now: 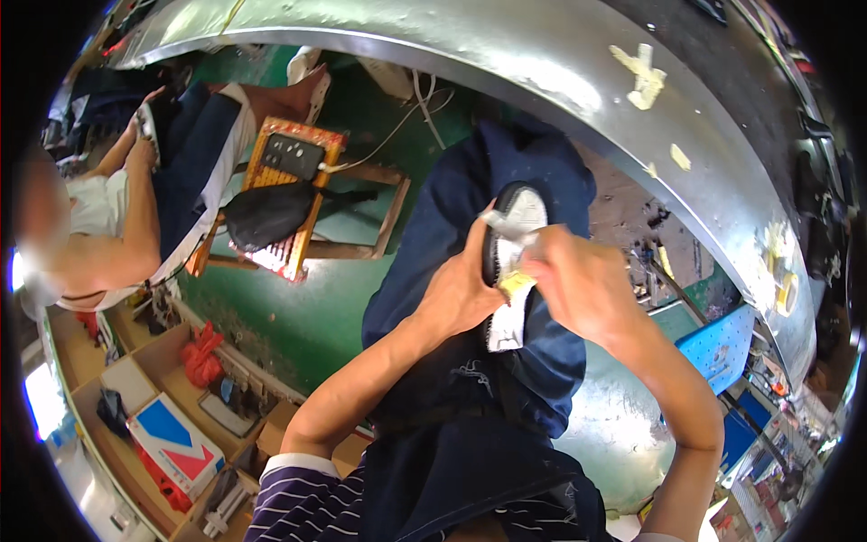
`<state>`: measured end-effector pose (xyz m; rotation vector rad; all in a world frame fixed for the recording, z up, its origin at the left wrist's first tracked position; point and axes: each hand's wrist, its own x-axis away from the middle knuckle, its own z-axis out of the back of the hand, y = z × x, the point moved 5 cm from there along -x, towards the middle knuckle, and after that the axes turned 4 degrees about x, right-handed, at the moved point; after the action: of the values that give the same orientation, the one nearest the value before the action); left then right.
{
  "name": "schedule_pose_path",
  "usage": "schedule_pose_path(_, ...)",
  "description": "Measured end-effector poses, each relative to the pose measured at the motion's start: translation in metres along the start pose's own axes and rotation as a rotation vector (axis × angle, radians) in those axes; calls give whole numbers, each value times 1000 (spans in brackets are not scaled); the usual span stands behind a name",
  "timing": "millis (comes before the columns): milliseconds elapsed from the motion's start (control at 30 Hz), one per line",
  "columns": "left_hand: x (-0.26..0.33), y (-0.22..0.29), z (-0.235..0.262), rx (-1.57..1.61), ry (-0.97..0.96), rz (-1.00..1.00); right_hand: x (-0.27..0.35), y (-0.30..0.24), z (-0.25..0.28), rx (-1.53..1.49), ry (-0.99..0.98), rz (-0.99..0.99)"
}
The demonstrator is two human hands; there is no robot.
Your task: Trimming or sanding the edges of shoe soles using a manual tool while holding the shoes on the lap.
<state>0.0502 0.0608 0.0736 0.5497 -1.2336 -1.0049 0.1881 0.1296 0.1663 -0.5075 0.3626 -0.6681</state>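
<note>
A white shoe [511, 325] with a black sole edge lies over my lap, its rounded end pointing away from me. My left hand [461, 287] is closed around its left side, with a finger and thumb along the edge. Over the right side of the shoe, my right hand [582, 282] is bent into a pinch and slightly smeared by motion. A small yellow piece [516, 285] shows against the shoe below its fingertips. Whatever the right fingers hold is hidden. A dark blue apron [424, 208] covers my legs under the shoe.
A shiny metal table edge [506, 50] curves across the far side and right. At left, a co-worker [117, 217] sits by a wooden stool [332, 135] bearing a black bag [269, 217]. Shelving [108, 372] with boxes stands lower left; a blue perforated seat [718, 348] is at right.
</note>
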Motion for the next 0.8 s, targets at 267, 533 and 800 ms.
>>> schedule_pose_path(267, -21, -55, 13, 692, 122, 66, 65, 47, -48, -180, -108, -497)
schedule_pose_path(533, -20, -72, -18, 1394, -76, 262, 88, 57, -52, -314, 197, -714)
schedule_pose_path(800, -7, -93, -40, 1685, -325, 241, 66, 80, 46, 47, 360, -661)
